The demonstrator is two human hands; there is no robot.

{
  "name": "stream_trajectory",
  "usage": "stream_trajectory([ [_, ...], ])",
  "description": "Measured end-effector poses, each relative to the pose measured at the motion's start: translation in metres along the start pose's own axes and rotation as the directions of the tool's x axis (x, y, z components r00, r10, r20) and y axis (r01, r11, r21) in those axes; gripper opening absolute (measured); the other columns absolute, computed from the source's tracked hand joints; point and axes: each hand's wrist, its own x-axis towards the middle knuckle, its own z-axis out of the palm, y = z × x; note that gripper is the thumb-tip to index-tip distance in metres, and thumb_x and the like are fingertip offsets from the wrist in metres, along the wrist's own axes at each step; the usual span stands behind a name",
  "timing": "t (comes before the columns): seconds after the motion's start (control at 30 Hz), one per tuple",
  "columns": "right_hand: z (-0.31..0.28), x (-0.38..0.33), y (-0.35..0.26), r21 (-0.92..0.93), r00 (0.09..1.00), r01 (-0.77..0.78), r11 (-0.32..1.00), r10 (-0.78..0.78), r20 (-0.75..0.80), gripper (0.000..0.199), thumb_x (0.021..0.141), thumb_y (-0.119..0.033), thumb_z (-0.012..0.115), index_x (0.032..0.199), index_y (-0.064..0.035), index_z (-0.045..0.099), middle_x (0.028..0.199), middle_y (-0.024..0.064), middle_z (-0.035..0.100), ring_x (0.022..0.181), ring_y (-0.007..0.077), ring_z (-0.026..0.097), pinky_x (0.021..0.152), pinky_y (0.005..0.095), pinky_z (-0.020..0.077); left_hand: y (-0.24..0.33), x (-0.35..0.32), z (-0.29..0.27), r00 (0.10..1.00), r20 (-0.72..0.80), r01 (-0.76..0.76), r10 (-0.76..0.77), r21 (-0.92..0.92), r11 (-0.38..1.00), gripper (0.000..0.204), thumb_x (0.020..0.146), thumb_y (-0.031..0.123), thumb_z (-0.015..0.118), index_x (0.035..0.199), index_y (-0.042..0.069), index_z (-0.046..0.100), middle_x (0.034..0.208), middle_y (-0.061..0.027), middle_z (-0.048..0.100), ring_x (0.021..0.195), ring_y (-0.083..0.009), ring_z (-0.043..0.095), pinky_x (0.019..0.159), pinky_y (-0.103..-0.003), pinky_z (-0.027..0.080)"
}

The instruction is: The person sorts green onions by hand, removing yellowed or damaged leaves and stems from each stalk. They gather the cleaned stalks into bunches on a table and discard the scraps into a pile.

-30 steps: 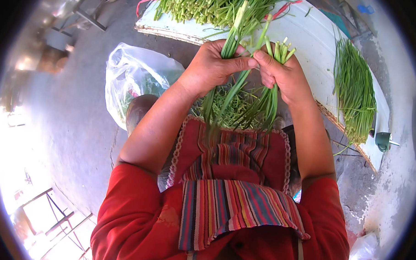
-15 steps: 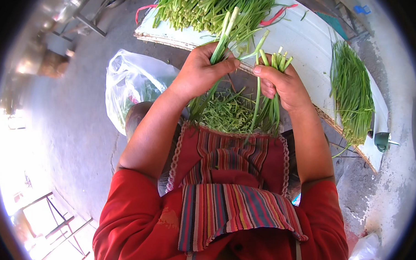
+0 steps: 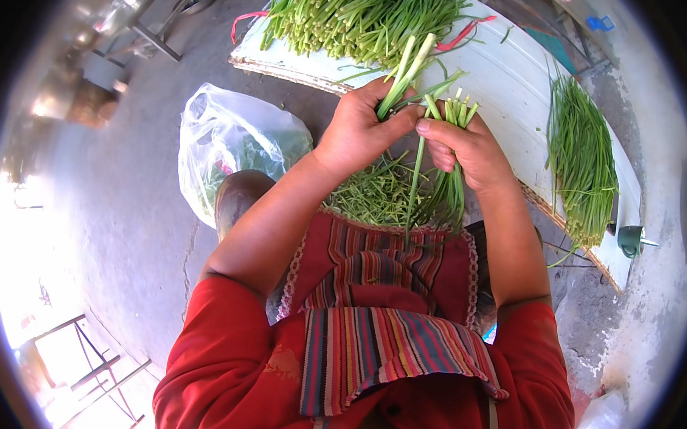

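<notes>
My left hand [image 3: 367,127] is closed around a few garlic chives [image 3: 408,74], their pale thick ends pointing up and away. Close beside it, my right hand [image 3: 466,144] grips a small bunch of garlic chives [image 3: 456,111], with cut ends above the fist and green leaves hanging below. The left thumb and fingertips meet the right thumb, and a stalk crosses between the hands. Beneath them lies a heap of loose green trimmings [image 3: 379,190], partly hidden by my arms and the striped apron [image 3: 383,258].
A large pile of garlic chives [image 3: 359,21] with a red tie [image 3: 466,33] lies on the white board [image 3: 505,73]. Another bundle [image 3: 581,161] rests at its right end, near a dark green cup [image 3: 630,240]. A clear plastic bag [image 3: 235,139] of greens stands on the floor to the left.
My left hand has moved right, up against the right hand, and its stalks now lean further right. The right hand still holds its bunch, almost in place.
</notes>
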Motion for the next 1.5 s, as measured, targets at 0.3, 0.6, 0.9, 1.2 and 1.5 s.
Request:
stream_trajectory([
  [0.3,-0.001,-0.003,0.003,-0.004,1.000,-0.011,1.000,0.011,-0.016,0.012,0.082,-0.015,0.062,0.080,-0.0074,0.053,0.052,-0.0049,0.041,0.041,0.0039,0.037,0.037,0.0201,0.0305,0.006,0.001,-0.003,0.996,-0.004,-0.081,0.086,0.316,0.945,0.019,0.079,0.010,0.067,0.094,-0.001,0.062,0.075,-0.0054,0.061,0.067,-0.0076,0.052,0.062,-0.025,0.046],
  [0.6,0.004,-0.009,0.002,0.022,0.998,-0.053,0.998,0.053,0.023,0.013,0.082,-0.013,0.062,0.084,-0.0080,0.050,0.053,-0.0053,0.039,0.042,0.0039,0.036,0.038,0.0196,0.0300,0.007,0.000,-0.002,0.994,-0.070,-0.036,0.085,0.521,0.853,0.029,0.074,0.018,0.069,0.097,0.000,0.062,0.068,-0.0094,0.062,0.059,-0.0106,0.054,0.058,-0.028,0.048],
  [0.9,0.004,-0.013,0.002,0.033,0.996,-0.058,0.998,0.056,0.066,0.017,0.081,-0.011,0.063,0.092,-0.0063,0.051,0.052,-0.0056,0.041,0.040,0.0033,0.036,0.037,0.0194,0.0296,0.008,0.001,-0.003,0.995,-0.093,0.030,0.020,0.513,0.858,0.035,0.073,0.022,0.071,0.097,-0.002,0.061,0.071,-0.0065,0.063,0.061,-0.0074,0.054,0.058,-0.026,0.048],
  [1.2,0.008,-0.017,-0.001,0.026,0.993,-0.062,0.998,0.059,0.099,0.012,0.081,-0.012,0.062,0.082,-0.0063,0.051,0.054,-0.0055,0.040,0.041,0.0030,0.035,0.038,0.0188,0.0302,0.015,0.006,-0.010,0.982,-0.150,0.170,-0.114,0.452,0.876,0.037,0.075,0.026,0.070,0.091,-0.005,0.061,0.071,-0.0079,0.063,0.062,-0.0082,0.054,0.059,-0.025,0.047],
  [1.5,0.004,-0.023,-0.007,-0.004,0.988,-0.125,0.992,0.125,0.094,0.015,0.080,-0.016,0.065,0.079,-0.0057,0.055,0.051,-0.0054,0.041,0.039,0.0030,0.036,0.036,0.0190,0.0299,0.005,0.017,-0.041,0.928,-0.364,0.263,-0.074,0.503,0.823,0.045,0.076,0.047,0.065,0.079,0.002,0.063,0.053,-0.0074,0.055,0.047,-0.0212,0.054,0.052,-0.032,0.045],
])
